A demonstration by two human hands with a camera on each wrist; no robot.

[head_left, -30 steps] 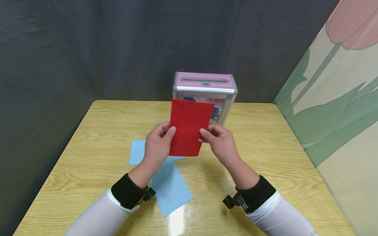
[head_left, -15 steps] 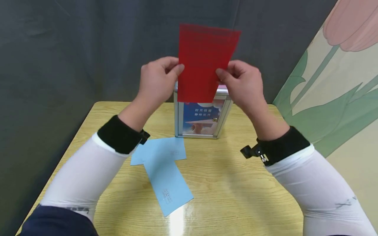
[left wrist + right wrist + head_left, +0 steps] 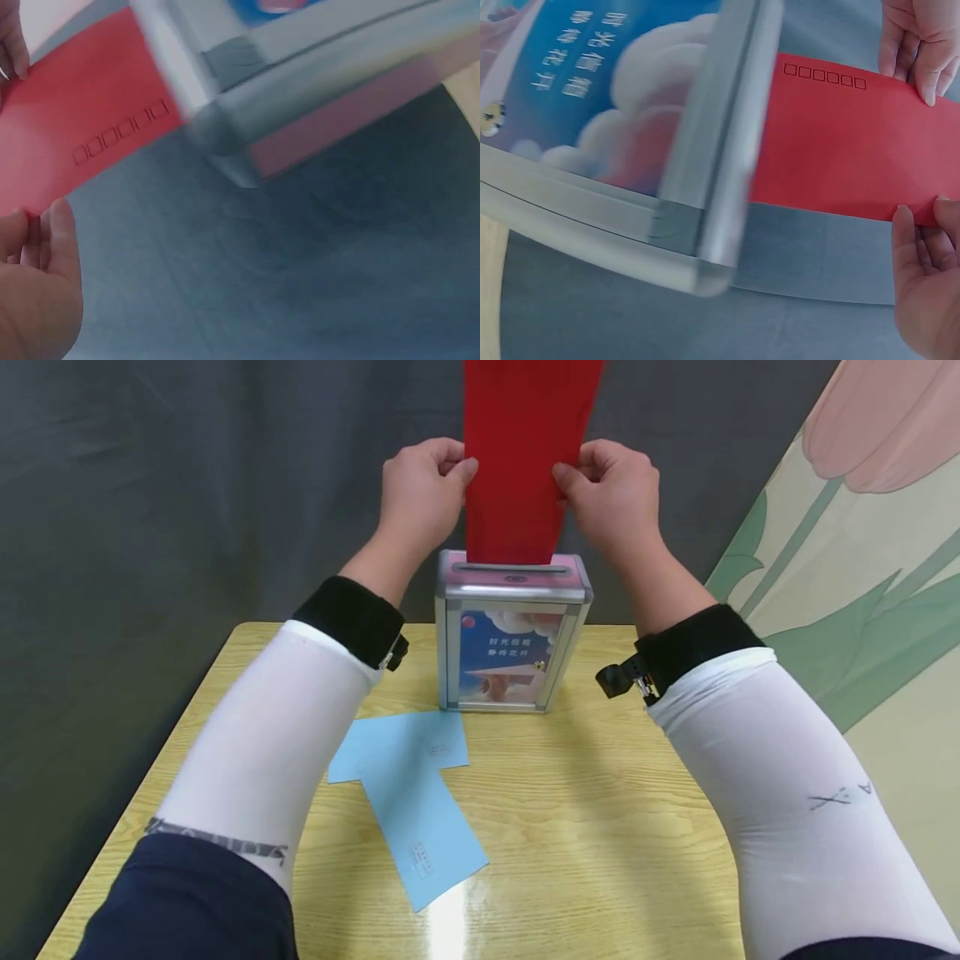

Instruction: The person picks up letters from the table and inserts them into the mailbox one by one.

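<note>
A red envelope (image 3: 521,460) stands upright above a pink-topped, silver-framed letter box (image 3: 450,652). My left hand (image 3: 423,497) pinches its left edge between thumb and fingers; at the right edge my right hand (image 3: 615,497) does the same. The envelope's lower edge meets the slot (image 3: 558,570) on the box top; whether it has entered, I cannot tell. Its upper end runs out of the head view. A row of small printed squares shows on the envelope (image 3: 840,142) in the right wrist view, on the face turned away from the head camera.
Two light blue envelopes overlap on the wooden table (image 3: 600,843): one blue envelope (image 3: 427,835) slants toward the front, the other blue envelope (image 3: 442,739) lies crosswise near the box's foot. A dark curtain (image 3: 150,485) hangs behind; a flower-patterned panel (image 3: 885,585) stands at right.
Both hands have lifted the red envelope from in front of the box up and away, to over its top. In the last half second its lower edge has come back to the slot.
</note>
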